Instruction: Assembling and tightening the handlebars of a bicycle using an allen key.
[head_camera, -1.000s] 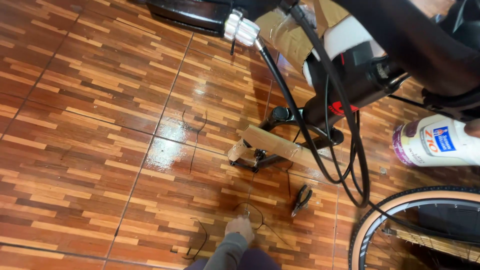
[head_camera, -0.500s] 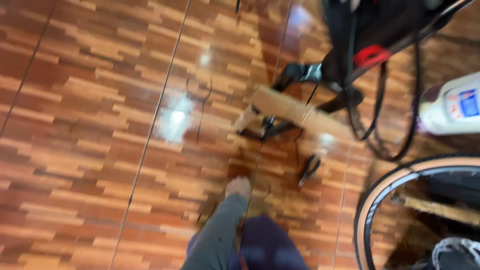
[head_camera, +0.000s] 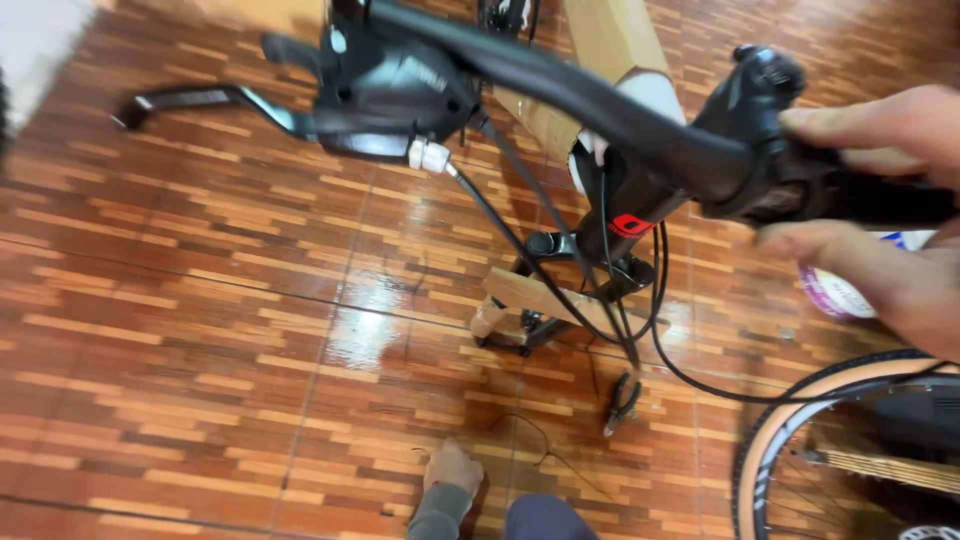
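Carefully, right hand stays clamped on the black handlebar at three o'clock; left hand, fingers together, presses the floor at six.

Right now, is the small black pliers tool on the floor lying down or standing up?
Lying down: the small black pliers rest flat on the glossy brown wooden floor.

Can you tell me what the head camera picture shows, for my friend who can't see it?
A right hand grips a black bicycle handlebar with a brake lever. The left hand rests on the glossy wooden floor near thin wire, small pliers and a tan-walled wheel.
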